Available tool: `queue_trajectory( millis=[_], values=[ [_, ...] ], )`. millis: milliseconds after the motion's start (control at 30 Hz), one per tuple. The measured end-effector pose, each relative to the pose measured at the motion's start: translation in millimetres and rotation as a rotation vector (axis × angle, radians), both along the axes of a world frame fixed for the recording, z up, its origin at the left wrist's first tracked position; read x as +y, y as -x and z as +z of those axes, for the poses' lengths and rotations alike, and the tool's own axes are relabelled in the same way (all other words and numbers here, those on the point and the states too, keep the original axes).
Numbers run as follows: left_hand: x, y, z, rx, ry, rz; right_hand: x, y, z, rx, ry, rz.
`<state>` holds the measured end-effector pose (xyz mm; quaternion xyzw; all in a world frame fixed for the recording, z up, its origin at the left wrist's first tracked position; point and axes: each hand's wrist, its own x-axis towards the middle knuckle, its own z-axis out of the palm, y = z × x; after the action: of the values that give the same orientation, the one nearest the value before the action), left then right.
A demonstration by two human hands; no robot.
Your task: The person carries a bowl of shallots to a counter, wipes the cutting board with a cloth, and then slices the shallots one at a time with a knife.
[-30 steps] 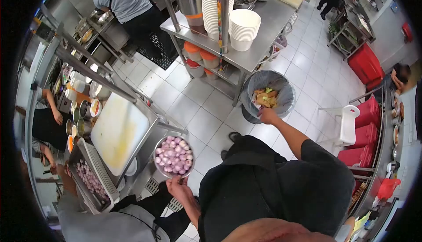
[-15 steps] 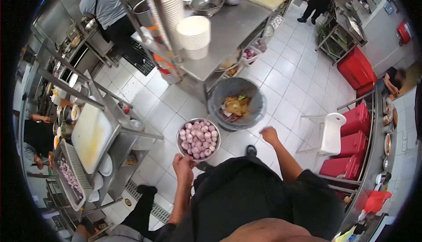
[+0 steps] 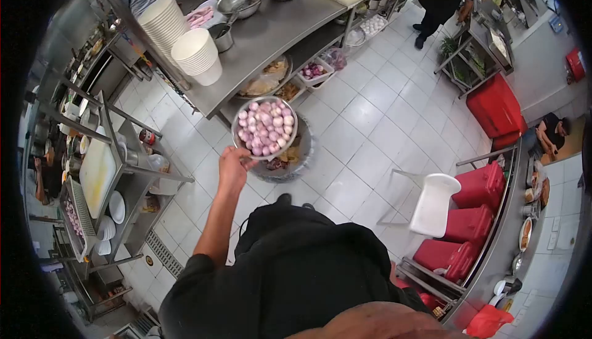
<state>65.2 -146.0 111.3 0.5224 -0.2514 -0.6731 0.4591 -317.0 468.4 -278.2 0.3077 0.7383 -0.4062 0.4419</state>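
Note:
My left hand (image 3: 234, 167) grips the near rim of a round metal bowl (image 3: 235, 137), fingers closed on its edge. Small pale purple onions (image 3: 266, 128) fill the bowl to the top. It is held out in front of me, overlapping a grey-lined waste bin (image 3: 303, 165) in this view. Brownish peelings and scraps (image 3: 293, 154) show in the bin beside the bowl. On my right side only a sliver of skin shows past my dark shirt; my right hand itself is hidden.
A steel worktable (image 3: 271, 34) stands ahead, with stacked white tubs (image 3: 196, 55) at its corner. To the right are a white chair (image 3: 433, 206) and red lidded bins (image 3: 470, 216). A metal rack (image 3: 132, 185) stands left. A person (image 3: 445, 0) stands far ahead.
The bowl has moved up and left with my left hand, now overlapping the bin. My right hand has dropped out of sight. The view has shifted closer to the worktable.

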Motion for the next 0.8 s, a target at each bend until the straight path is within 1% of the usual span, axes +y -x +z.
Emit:
queue_trajectory(
  millis=[100,167,200,267,300,333,367,400,500,533,600,700,800],
  values=[
    [-38.1,25.0,3.7,0.008,0.046,0.047,-91.6,59.1,6.0,0.187,0.076,0.129],
    [-66.4,35.6,-4.4,0.008,0.102,0.088,-183.4,90.8,54.4,0.319,0.130,0.489],
    [-82.5,45.2,-7.1,0.020,0.113,0.112,-238.6,102.5,93.7,0.406,0.152,0.648],
    [-109.5,57.2,-11.9,0.028,0.120,0.162,-311.0,125.5,100.6,0.332,0.253,0.705],
    [-121.1,64.7,-12.2,0.039,0.115,0.186,-353.0,118.6,136.5,0.312,0.268,0.540],
    [-135.8,75.6,-9.7,0.056,0.121,0.214,-382.7,124.6,156.2,0.317,0.239,0.629],
    [-146.8,83.3,-7.1,0.074,0.126,0.245,-403.3,130.1,164.1,0.345,0.254,0.696],
    [-156.5,96.2,4.6,0.066,0.124,0.293,-419.7,137.9,173.3,0.350,0.265,0.704],
    [-202.1,127.7,9.1,0.080,0.111,0.333,-437.9,164.1,182.9,0.346,0.274,0.658],
    [-217.6,137.6,4.7,0.100,0.124,0.346,-432.9,172.6,181.0,0.295,0.316,0.550],
    [-248.1,161.9,0.8,0.091,0.129,0.374,-402.3,195.0,146.1,0.239,0.338,0.457],
    [-292.9,199.9,-14.0,0.113,0.139,0.422,-377.8,242.2,113.5,0.170,0.268,0.462],
    [-334.1,228.8,-38.8,0.127,0.155,0.445,-360.5,296.9,109.1,0.131,0.144,0.521]
  ],
)
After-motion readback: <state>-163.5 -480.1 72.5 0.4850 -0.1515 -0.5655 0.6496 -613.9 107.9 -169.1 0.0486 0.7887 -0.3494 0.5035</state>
